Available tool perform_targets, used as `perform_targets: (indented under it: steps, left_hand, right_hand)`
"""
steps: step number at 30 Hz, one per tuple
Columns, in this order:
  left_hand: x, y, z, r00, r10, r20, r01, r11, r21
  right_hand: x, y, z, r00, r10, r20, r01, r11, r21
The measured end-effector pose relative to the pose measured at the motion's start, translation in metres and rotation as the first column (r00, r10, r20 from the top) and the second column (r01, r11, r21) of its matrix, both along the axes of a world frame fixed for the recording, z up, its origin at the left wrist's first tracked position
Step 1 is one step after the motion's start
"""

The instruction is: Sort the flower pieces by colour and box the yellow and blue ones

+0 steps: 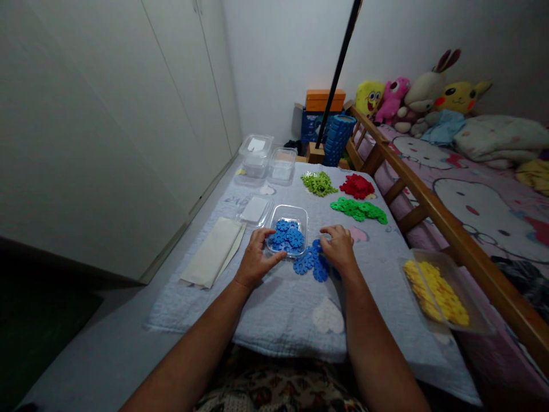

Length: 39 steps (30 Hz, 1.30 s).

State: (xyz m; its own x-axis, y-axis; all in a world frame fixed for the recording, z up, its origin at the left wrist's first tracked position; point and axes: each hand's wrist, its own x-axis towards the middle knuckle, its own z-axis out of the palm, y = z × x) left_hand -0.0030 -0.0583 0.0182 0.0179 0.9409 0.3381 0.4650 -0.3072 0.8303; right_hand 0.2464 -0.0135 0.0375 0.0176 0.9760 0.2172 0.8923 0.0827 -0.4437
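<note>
A clear plastic container (305, 216) stands in front of me with several blue snowflake-shaped plastic discs (288, 233) inside. My left hand (260, 254) grips its left side, the thumb at the near edge and the fingers along the wall. Right of the container, several loose blue discs (319, 268) lie on the cloth, some overlapping. My right hand (338, 246) is over the right part of these loose discs, fingers curved and a gap showing between thumb and forefinger. Its palm side and some discs under it are hidden.
Piles of yellow-green (318, 183), red (357, 186) and green pieces (359, 210) lie farther back. A container of yellow pieces (435, 292) is at right. Clear containers (283, 163), a lid with a white label (255, 210) and folded paper (214, 252) are left. A wooden bed rail (422, 200) borders the table.
</note>
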Motion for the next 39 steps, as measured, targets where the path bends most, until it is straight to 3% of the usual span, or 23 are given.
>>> perform_targets:
  steps: [6,12,16,20,23,25,28,30,35,39]
  left_hand:
    - [0.001,0.000,0.000,1.000,0.006,-0.012,-0.006,1.000,0.008]
    - [0.001,0.000,0.000,1.000,0.005,-0.011,-0.005,1.000,0.002]
    - [0.001,0.000,0.001,1.000,0.004,-0.005,-0.004,1.000,0.003]
    - [0.001,0.000,0.002,1.000,0.002,-0.009,-0.002,1.000,0.004]
    - [0.001,0.000,0.000,1.000,0.004,-0.013,-0.004,1.000,0.010]
    - [0.001,0.000,-0.001,1.000,0.004,-0.012,-0.004,1.000,0.009]
    - [0.001,0.000,-0.001,1.000,0.001,-0.009,-0.001,1.000,0.006]
    - [0.001,0.000,0.000,1.000,0.000,-0.010,0.000,1.000,0.009]
    - [0.001,-0.001,0.002,1.000,0.005,-0.014,-0.005,1.000,0.007]
    - [0.001,-0.001,0.002,1.000,0.006,-0.012,-0.006,1.000,0.009]
  right_hand:
    - [0.006,-0.002,-0.004,0.992,0.075,0.104,-0.062,0.990,-0.123]
    - [0.009,0.000,-0.004,0.990,0.121,0.069,-0.107,0.977,-0.182]
    - [0.012,0.002,-0.005,0.989,0.128,-0.068,-0.137,0.978,-0.156]
    - [0.015,0.005,-0.006,0.932,0.141,-0.335,-0.198,0.969,-0.144]
    - [0.012,0.006,-0.002,0.891,0.149,-0.430,-0.194,0.979,-0.063]
    - [0.008,0.004,0.003,0.884,0.147,-0.443,-0.137,0.989,0.055]
    - [-0.005,-0.003,0.014,0.869,0.172,-0.464,-0.060,0.967,0.246]
    - [-0.016,-0.009,0.020,0.863,0.218,-0.455,-0.074,0.947,0.312]
    - [-0.043,-0.020,0.022,0.891,0.320,-0.322,-0.229,0.929,0.289]
    - [-0.049,-0.018,0.016,0.927,0.312,-0.207,-0.251,0.928,0.276]
